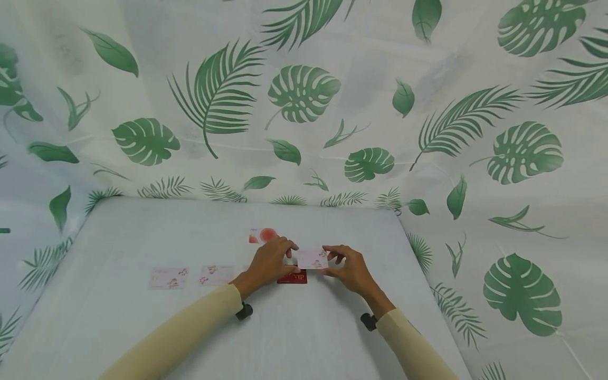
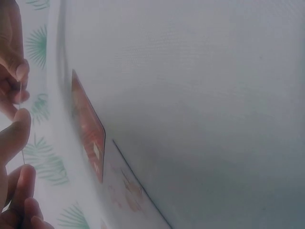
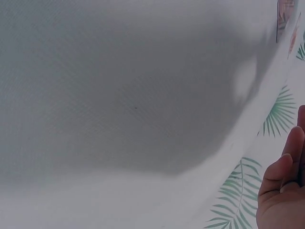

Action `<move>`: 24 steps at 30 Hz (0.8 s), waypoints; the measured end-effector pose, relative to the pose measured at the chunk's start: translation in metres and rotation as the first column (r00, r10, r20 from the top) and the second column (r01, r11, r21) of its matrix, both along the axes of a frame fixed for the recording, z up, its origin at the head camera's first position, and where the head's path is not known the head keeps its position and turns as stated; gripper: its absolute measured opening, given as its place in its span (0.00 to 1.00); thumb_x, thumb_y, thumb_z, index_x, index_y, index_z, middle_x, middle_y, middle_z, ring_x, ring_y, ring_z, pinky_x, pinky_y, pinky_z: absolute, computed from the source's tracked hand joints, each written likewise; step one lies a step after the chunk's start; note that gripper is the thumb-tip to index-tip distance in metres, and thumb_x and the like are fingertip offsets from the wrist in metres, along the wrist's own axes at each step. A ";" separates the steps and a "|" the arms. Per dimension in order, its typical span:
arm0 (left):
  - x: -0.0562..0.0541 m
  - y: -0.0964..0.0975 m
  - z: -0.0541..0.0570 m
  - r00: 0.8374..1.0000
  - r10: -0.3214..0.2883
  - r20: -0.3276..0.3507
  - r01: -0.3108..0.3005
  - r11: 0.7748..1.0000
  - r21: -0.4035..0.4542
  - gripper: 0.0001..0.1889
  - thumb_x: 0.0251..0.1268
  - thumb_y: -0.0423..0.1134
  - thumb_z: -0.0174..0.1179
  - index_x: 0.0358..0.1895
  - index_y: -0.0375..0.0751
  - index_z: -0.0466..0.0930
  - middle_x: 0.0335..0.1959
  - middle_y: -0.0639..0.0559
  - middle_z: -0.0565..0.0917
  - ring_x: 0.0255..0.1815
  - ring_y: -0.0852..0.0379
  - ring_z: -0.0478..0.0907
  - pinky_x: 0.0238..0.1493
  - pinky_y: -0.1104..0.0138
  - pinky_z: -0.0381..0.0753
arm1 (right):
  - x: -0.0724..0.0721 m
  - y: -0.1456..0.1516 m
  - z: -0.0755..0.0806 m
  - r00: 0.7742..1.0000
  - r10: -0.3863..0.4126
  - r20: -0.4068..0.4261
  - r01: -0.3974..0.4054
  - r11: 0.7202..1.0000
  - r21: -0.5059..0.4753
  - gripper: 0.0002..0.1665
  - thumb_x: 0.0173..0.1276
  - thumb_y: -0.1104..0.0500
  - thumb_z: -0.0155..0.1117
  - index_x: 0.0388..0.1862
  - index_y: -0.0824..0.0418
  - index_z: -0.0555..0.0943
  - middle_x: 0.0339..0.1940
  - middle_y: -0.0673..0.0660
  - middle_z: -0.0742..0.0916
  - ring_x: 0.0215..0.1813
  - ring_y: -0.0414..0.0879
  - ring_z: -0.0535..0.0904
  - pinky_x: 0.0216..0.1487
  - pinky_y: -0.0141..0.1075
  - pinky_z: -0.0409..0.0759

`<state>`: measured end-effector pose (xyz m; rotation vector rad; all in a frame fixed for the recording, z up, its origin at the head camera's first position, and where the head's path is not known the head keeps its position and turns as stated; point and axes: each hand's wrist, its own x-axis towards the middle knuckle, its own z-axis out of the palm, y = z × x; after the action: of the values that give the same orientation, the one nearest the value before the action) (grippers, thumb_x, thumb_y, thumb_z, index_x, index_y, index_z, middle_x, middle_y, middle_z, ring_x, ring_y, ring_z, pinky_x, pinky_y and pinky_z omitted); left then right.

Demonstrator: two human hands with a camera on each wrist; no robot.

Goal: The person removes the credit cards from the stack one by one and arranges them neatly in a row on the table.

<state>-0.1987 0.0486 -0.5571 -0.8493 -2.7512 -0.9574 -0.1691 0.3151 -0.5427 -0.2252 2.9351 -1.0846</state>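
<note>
A pale pink card (image 1: 312,259) with a floral print is held up between both hands, over the table. My left hand (image 1: 272,263) pinches its left edge, and my right hand (image 1: 350,268) pinches its right edge. In the left wrist view the held card shows only as a thin line between the fingertips. Just below it on the table lies a red VIP card (image 1: 293,277), partly covered by the left hand. Behind the left hand lies a white card with red circles (image 1: 262,235). The right wrist view shows the right hand's fingers (image 3: 279,174) only in part.
Two more pale pink floral cards, the outer one (image 1: 168,278) and the inner one (image 1: 216,275), lie side by side on the white table (image 1: 142,327) to the left. A white curtain with green leaves (image 1: 304,142) surrounds the table's back and sides.
</note>
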 end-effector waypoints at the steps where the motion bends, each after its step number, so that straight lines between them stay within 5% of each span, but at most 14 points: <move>1: 0.000 0.000 -0.001 1.000 -0.001 -0.005 0.001 1.000 0.002 0.27 0.54 0.50 0.83 0.56 0.46 0.86 0.36 0.55 0.83 0.40 0.60 0.73 0.42 0.67 0.78 | 0.000 0.000 0.000 1.000 -0.003 0.000 0.003 1.000 0.002 0.40 0.55 0.60 0.88 0.68 0.50 0.85 0.46 0.49 0.88 0.47 0.46 0.78 0.50 0.38 0.77; 24: 0.007 0.011 -0.010 0.998 -0.051 -0.047 0.052 0.998 0.017 0.25 0.54 0.49 0.83 0.52 0.44 0.86 0.33 0.55 0.81 0.39 0.59 0.73 0.36 0.70 0.76 | 0.008 0.011 -0.005 0.999 -0.032 0.043 0.032 0.999 -0.013 0.36 0.53 0.62 0.88 0.63 0.50 0.87 0.42 0.48 0.89 0.45 0.46 0.78 0.48 0.35 0.74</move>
<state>-0.1915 0.0595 -0.5673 -0.9321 -2.6896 -0.9575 -0.1609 0.3263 -0.5481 -0.1533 2.9038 -1.0996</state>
